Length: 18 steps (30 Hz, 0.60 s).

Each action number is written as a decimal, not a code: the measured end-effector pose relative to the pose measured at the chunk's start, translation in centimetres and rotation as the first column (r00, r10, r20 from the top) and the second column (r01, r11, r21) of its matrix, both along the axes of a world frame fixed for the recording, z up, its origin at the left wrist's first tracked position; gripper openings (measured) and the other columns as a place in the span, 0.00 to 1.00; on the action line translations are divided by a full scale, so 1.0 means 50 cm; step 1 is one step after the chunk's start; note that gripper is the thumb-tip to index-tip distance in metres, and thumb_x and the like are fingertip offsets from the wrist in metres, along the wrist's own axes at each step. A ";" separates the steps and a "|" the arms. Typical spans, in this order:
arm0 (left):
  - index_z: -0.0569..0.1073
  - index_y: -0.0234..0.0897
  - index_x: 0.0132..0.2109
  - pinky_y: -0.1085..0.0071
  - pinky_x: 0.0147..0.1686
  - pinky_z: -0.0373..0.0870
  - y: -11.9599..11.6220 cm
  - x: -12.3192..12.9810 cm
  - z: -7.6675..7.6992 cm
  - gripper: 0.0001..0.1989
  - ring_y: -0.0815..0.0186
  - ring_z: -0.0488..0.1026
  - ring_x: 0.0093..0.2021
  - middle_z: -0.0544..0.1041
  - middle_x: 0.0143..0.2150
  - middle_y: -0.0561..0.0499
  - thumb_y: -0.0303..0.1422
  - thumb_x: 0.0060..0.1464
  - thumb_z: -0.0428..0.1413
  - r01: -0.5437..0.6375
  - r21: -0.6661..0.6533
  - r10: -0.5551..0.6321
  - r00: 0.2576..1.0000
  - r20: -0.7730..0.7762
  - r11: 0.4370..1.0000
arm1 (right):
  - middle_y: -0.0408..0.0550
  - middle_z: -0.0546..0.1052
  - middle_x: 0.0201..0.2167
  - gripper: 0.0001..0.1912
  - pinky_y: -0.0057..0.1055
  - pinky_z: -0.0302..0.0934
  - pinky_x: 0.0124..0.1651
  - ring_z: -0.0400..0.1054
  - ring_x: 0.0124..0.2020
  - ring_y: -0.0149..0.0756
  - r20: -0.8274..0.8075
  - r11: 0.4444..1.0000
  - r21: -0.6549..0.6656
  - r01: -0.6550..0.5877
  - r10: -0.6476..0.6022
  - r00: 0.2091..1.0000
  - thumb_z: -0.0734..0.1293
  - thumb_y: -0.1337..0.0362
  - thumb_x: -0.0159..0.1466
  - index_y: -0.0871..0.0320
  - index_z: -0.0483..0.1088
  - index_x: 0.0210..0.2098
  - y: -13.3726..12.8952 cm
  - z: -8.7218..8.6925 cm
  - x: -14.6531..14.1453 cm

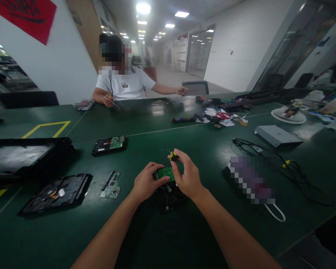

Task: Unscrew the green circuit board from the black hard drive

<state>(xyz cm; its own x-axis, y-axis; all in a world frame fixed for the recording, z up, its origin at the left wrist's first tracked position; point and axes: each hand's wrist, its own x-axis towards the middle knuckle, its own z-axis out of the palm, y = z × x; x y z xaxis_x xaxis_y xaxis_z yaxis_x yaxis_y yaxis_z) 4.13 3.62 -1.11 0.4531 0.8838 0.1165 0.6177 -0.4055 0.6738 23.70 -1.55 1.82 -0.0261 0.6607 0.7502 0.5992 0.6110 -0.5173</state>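
Close in front of me is a green circuit board (pixel 165 172), at the far end of a dark, black-bodied device (pixel 170 200) that looks like a hard drive. My left hand (pixel 148 182) grips the board from its left side, with the thumb along the near edge and the fingers at the far edge. A short screwdriver with a yellow and black handle (pixel 173 156) is pinched between the thumb and fingers of my right hand (pixel 189 177), just above the board. Its tip is hidden. Several tiny bright bits (pixel 168 150) lie on the green table beyond the board.
Left are a loose circuit board (pixel 111 185), a black drive casing (pixel 56 192) and a hard drive (pixel 109 144). Right are a black cable (pixel 268 149), a blurred-out packet (pixel 250 179) and a grey metal box (pixel 278 136). A person (pixel 123 82) holding a thin tool sits opposite.
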 end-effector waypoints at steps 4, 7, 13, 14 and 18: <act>0.77 0.47 0.58 0.64 0.46 0.75 0.002 0.001 -0.007 0.23 0.57 0.78 0.49 0.77 0.56 0.48 0.49 0.59 0.63 0.002 -0.013 -0.001 1.000 0.005 1.000 | 0.51 0.76 0.55 0.32 0.47 0.76 0.57 0.75 0.56 0.43 0.045 1.000 0.023 0.015 -0.016 0.999 0.65 0.68 0.72 0.41 0.55 0.71 -0.002 0.011 0.002; 0.77 0.47 0.57 0.65 0.42 0.76 0.001 0.003 -0.010 0.22 0.58 0.78 0.45 0.77 0.55 0.48 0.49 0.59 0.63 -0.010 -0.023 0.010 1.000 0.010 1.000 | 0.50 0.76 0.57 0.34 0.47 0.76 0.57 0.74 0.58 0.44 0.031 1.000 0.010 -0.012 0.012 0.999 0.64 0.69 0.71 0.40 0.54 0.72 -0.002 0.018 0.002; 0.79 0.50 0.54 0.66 0.37 0.76 -0.003 0.008 -0.003 0.20 0.60 0.78 0.41 0.78 0.52 0.50 0.48 0.57 0.63 -0.035 -0.017 0.036 0.999 0.034 0.999 | 0.50 0.75 0.61 0.36 0.49 0.74 0.61 0.72 0.63 0.44 0.023 0.998 0.011 -0.057 0.057 0.998 0.63 0.72 0.71 0.40 0.51 0.73 -0.007 0.022 0.001; 0.79 0.49 0.54 0.66 0.37 0.76 -0.003 0.008 -0.001 0.20 0.60 0.78 0.40 0.78 0.52 0.50 0.48 0.57 0.63 -0.034 -0.021 0.035 0.999 0.032 0.999 | 0.50 0.76 0.59 0.36 0.48 0.75 0.59 0.73 0.60 0.44 0.028 0.999 0.012 -0.044 0.044 0.999 0.64 0.71 0.71 0.39 0.52 0.73 -0.007 0.022 0.001; 0.78 0.49 0.55 0.65 0.40 0.77 -0.001 0.008 0.001 0.21 0.59 0.78 0.42 0.78 0.53 0.49 0.49 0.57 0.63 -0.030 -0.046 0.031 0.999 0.014 0.998 | 0.51 0.77 0.53 0.35 0.47 0.77 0.55 0.76 0.54 0.44 0.033 1.000 0.009 0.024 -0.024 0.999 0.67 0.70 0.70 0.40 0.56 0.71 -0.008 0.024 0.006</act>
<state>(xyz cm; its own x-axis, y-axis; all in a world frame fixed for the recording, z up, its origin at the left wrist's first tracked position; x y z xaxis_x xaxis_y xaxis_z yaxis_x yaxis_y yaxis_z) 4.53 3.54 -1.06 0.4243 0.9018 0.0822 0.6189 -0.3551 0.7006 24.00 -1.94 3.02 -0.0350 0.6553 0.7546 0.6306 0.6002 -0.4920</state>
